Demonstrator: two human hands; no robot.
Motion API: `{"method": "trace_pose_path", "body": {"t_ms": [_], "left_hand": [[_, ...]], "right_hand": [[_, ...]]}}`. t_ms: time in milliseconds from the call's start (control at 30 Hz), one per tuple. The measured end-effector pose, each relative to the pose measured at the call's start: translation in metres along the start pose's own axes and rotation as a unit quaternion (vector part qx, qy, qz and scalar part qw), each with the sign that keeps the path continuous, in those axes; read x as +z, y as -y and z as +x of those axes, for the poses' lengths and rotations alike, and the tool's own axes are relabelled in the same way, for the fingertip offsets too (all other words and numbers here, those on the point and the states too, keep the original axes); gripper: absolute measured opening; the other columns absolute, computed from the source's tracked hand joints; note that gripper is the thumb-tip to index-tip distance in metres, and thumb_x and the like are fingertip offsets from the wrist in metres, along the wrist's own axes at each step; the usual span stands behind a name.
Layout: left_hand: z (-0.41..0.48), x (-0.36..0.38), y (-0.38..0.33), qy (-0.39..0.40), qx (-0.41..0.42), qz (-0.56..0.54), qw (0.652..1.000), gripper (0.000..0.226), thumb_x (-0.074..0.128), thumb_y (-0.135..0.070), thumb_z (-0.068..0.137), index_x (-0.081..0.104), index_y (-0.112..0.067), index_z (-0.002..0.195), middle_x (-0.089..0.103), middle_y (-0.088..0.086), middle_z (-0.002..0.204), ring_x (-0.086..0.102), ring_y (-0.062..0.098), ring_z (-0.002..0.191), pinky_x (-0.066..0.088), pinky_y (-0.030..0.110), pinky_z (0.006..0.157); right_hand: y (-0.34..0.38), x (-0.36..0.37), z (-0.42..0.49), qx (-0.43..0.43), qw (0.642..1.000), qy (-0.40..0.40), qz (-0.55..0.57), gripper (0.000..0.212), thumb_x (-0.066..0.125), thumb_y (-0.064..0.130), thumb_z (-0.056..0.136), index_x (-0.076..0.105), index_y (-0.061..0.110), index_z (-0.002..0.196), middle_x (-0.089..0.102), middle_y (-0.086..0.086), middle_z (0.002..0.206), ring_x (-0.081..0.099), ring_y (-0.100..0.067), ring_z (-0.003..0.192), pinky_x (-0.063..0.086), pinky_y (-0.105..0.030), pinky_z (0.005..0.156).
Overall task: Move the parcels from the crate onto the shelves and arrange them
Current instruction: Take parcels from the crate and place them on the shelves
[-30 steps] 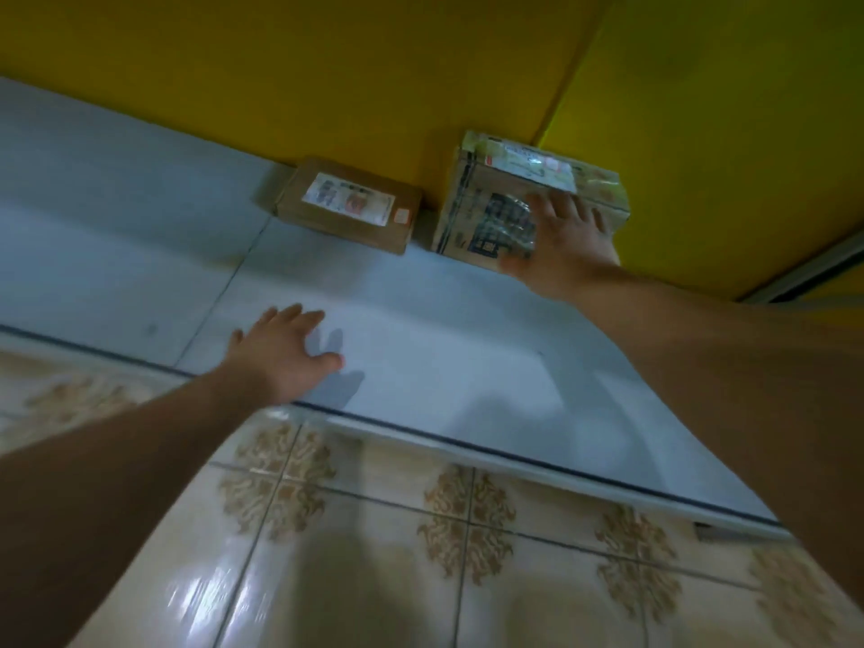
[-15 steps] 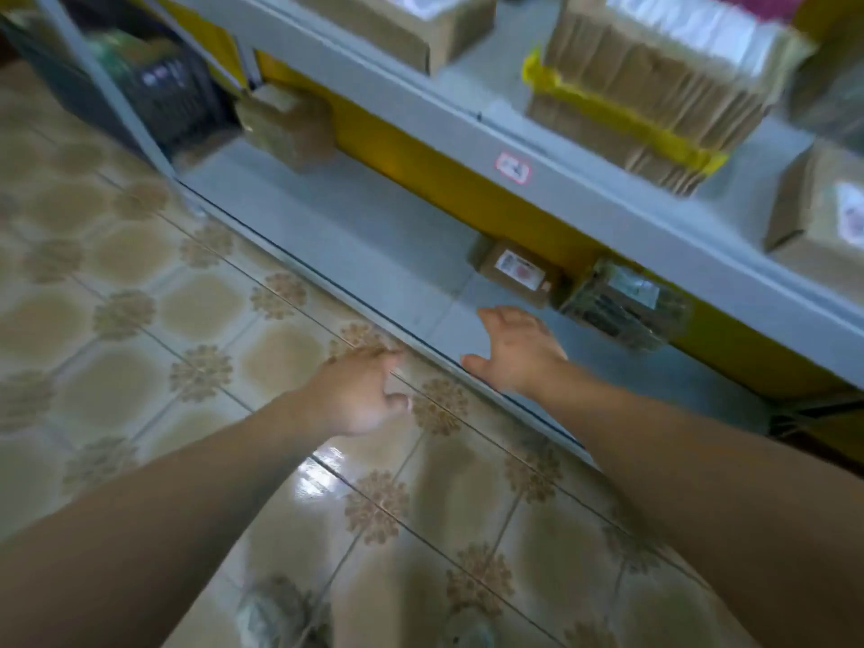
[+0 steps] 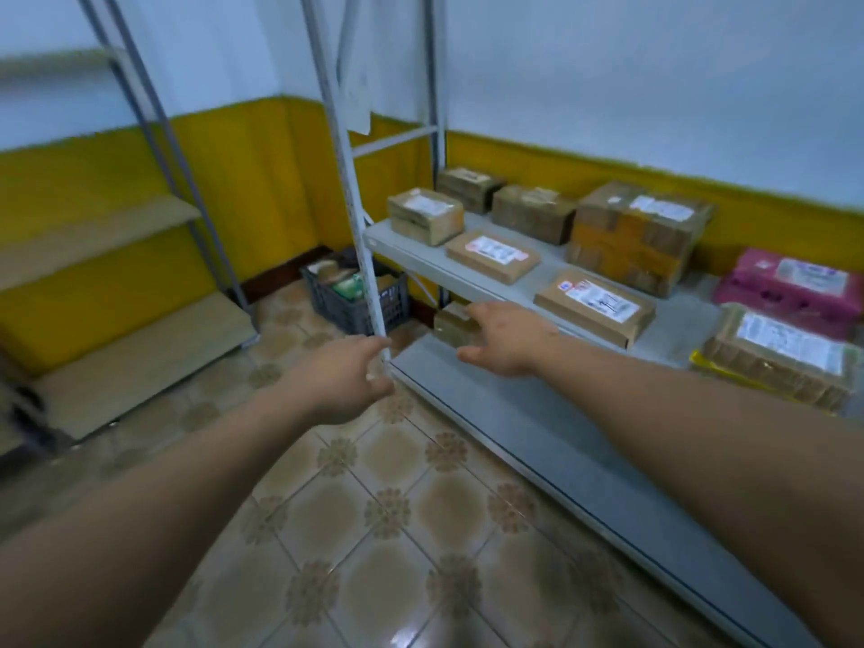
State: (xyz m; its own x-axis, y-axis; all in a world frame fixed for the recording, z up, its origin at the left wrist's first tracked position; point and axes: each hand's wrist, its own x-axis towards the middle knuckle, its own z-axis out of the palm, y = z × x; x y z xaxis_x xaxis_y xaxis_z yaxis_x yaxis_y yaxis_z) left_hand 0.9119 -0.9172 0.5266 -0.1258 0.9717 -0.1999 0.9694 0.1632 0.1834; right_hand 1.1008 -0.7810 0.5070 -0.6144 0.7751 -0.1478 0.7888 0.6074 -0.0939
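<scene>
Left hand (image 3: 339, 381): centre of the frame, above the tiled floor (image 3: 388, 507). The fingers are loosely extended and hold nothing. Their tips lie at the foot of the grey post (image 3: 357, 217); contact with it cannot be told.
Right hand (image 3: 507, 341): just right of centre, reaching over the left end of the lower shelf (image 3: 537, 441). The fingers are straight with the thumb spread apart, and nothing is held.
Crate (image 3: 360, 306): dark plastic, on the floor in the corner behind the post. Crate parcels (image 3: 343, 285) show above its rim but are too blurred to count.
Middle shelf (image 3: 416, 257): grey board in the right half of the frame, carrying the parcels listed below.
Back row, left to right: small labelled box (image 3: 423, 217), plain box (image 3: 470, 189), taped box (image 3: 533, 212), large orange-taped box (image 3: 638, 236).
Front row: first flat parcel (image 3: 493, 254), then second flat parcel (image 3: 594, 306) to its right. Both lie flat with labels up, apart from each other.
Right edge: pink parcel (image 3: 790, 287), with a yellow-banded bundle (image 3: 781, 357) in front of it, nearer the camera.
Low box (image 3: 451, 322): brown, on the lower shelf at its left end, partly hidden behind the right hand's fingers.
Second rack (image 3: 117, 357): left of the frame, with wooden boards, blurred.
Wall (image 3: 262, 180): yellow below, pale above.
</scene>
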Motion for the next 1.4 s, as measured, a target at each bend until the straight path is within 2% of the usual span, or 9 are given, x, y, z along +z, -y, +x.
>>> {"method": "trace_pose_path", "body": {"t_ms": [100,167,300,467,633,767,1000,1133,1400], "left_hand": [[0.003,-0.036,0.036,-0.035,-0.018,0.010,0.999,0.066,0.056,-0.047,0.094,0.029,-0.027,0.150,0.036,-0.001,0.154,0.038,0.021,0.137,0.037,0.036,0.108],[0.013,-0.050,0.056,-0.043,-0.030,0.030,0.998,0.066,0.056,-0.048,0.093,0.030,-0.030,0.150,0.037,-0.002,0.154,0.039,0.021,0.136,0.039,0.038,0.107],[0.048,-0.071,0.089,-0.053,-0.060,0.080,0.994,0.067,0.055,-0.051,0.093,0.029,-0.029,0.150,0.038,-0.001,0.152,0.038,0.021,0.137,0.039,0.038,0.108],[0.108,-0.106,0.125,-0.063,-0.086,0.127,0.986,0.066,0.053,-0.051,0.094,0.027,-0.030,0.151,0.040,0.000,0.149,0.039,0.022,0.134,0.037,0.041,0.107],[0.155,-0.151,0.176,-0.089,-0.126,0.089,0.984,0.064,0.052,-0.049,0.095,0.027,-0.028,0.151,0.037,-0.001,0.153,0.037,0.022,0.137,0.039,0.039,0.107],[0.189,-0.175,0.236,-0.092,-0.145,0.082,0.982,0.064,0.052,-0.050,0.095,0.028,-0.028,0.150,0.041,0.000,0.149,0.042,0.022,0.133,0.042,0.039,0.104],[0.263,-0.212,0.370,-0.117,-0.135,0.062,0.982,0.067,0.053,-0.049,0.095,0.025,-0.028,0.152,0.032,0.001,0.156,0.035,0.024,0.139,0.038,0.040,0.109],[0.309,-0.245,0.438,-0.101,-0.111,0.060,0.987,0.067,0.053,-0.049,0.095,0.025,-0.027,0.152,0.032,0.002,0.155,0.036,0.024,0.139,0.038,0.039,0.109],[0.435,-0.271,0.515,-0.062,-0.047,0.067,0.995,0.066,0.052,-0.049,0.095,0.025,-0.027,0.152,0.033,0.002,0.155,0.034,0.024,0.140,0.035,0.039,0.111]], "right_hand": [[0.035,-0.038,0.036,-0.036,0.999,-0.034,-0.011,0.066,0.054,0.059,0.093,0.040,0.021,0.145,0.050,-0.010,0.141,0.048,-0.030,0.126,0.045,-0.041,0.100],[0.051,-0.056,0.062,-0.052,0.998,-0.043,-0.020,0.067,0.053,0.058,0.094,0.038,0.021,0.148,0.049,-0.010,0.142,0.048,-0.029,0.127,0.044,-0.039,0.097],[0.072,-0.076,0.128,-0.087,0.994,-0.041,-0.041,0.073,0.050,0.058,0.096,0.026,0.022,0.155,0.041,-0.009,0.151,0.043,-0.030,0.134,0.043,-0.043,0.103],[0.094,-0.108,0.222,-0.134,0.988,-0.065,-0.039,0.068,0.052,0.057,0.096,0.034,0.021,0.150,0.043,-0.010,0.147,0.044,-0.031,0.132,0.044,-0.045,0.104],[0.130,-0.144,0.313,-0.171,0.982,-0.074,-0.045,0.074,0.050,0.060,0.096,0.025,0.022,0.155,0.036,-0.008,0.155,0.036,-0.031,0.140,0.040,-0.047,0.109],[0.167,-0.156,0.377,-0.193,0.977,-0.076,-0.053,0.075,0.050,0.060,0.095,0.024,0.023,0.156,0.031,-0.007,0.159,0.033,-0.030,0.143,0.035,-0.046,0.111],[0.236,-0.162,0.503,-0.162,0.982,-0.087,-0.035,0.074,0.050,0.058,0.096,0.024,0.023,0.156,0.030,-0.008,0.159,0.033,-0.031,0.143,0.035,-0.045,0.112],[0.269,-0.175,0.569,-0.126,0.989,-0.078,-0.013,0.073,0.050,0.057,0.097,0.025,0.023,0.155,0.031,-0.009,0.159,0.034,-0.031,0.142,0.036,-0.045,0.112],[0.283,-0.173,0.689,-0.079,0.995,-0.054,-0.003,0.071,0.051,0.056,0.097,0.027,0.022,0.154,0.035,-0.008,0.156,0.037,-0.030,0.140,0.038,-0.045,0.111]]}}
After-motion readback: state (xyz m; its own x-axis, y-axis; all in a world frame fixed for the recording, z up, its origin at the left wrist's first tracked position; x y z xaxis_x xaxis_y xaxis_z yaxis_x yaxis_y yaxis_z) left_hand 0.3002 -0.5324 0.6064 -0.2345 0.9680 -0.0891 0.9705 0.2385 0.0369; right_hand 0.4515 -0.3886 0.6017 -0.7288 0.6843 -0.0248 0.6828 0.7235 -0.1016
